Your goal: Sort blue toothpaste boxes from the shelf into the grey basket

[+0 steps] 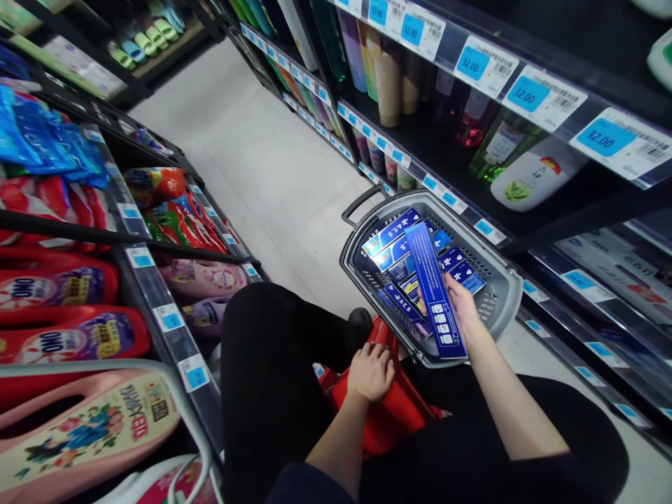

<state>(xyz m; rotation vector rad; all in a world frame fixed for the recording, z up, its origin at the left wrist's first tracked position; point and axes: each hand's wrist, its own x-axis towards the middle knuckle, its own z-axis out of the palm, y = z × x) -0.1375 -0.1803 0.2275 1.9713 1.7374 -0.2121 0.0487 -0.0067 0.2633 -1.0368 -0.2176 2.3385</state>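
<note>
Blue box (435, 290) in right hand (462, 308), fingers wrapped on its right long edge near the lower end, a firm grasp. Box sits over the grey basket (504, 294), tilted flat-ish, face up. Long axis runs from upper left to lower right in view; top end toward the far basket rim, bottom end overhanging the near rim.

Basket is part full: more blue boxes (391, 241) lie in it at mixed angles, under and left of the held one. Bare basket floor shows only at the right side, beside the hand. Handle (362, 203) folded out at the far left rim.

Left hand (372, 371) fingers curled loosely, resting on a red basket (388, 413) just under the grey one; cannot tell whether it grasps the rim or only rests there. Black-clad knees on both sides of the red basket.

Shelf (472, 175) close on the right, its edge with blue price tags (528, 94) just beside the grey basket; bottles (391, 84) above. Left rack of detergent jugs (68, 339) and bags (173, 210) close to the left knee. Open room: pale aisle floor (252, 161) ahead, between the two racks.
</note>
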